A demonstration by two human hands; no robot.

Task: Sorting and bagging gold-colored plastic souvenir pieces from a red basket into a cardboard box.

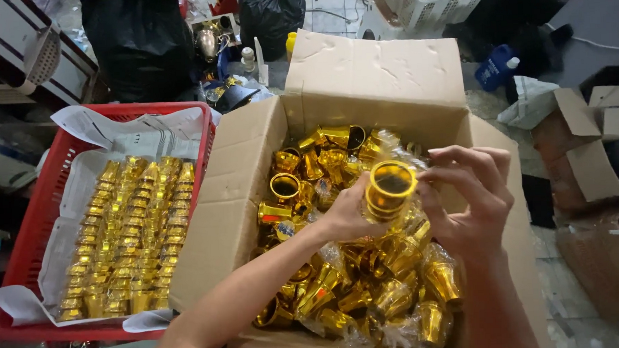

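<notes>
Left hand [349, 217] and right hand [471, 199] both grasp gold cup [389, 190], steadying it above cardboard box [238, 197]; red basket [30, 225] lies left of them.

The left hand [349, 217] hid the near side of the gold cup [389, 188], and the right hand [472, 202] covered cups behind it at three o'clock. The cardboard box [254, 162] ran off the frame at six o'clock, its bottom buried under gold cups. The red crate [39, 204] was cut off at seven o'clock. Items at twelve o'clock were too small to tell.
</notes>
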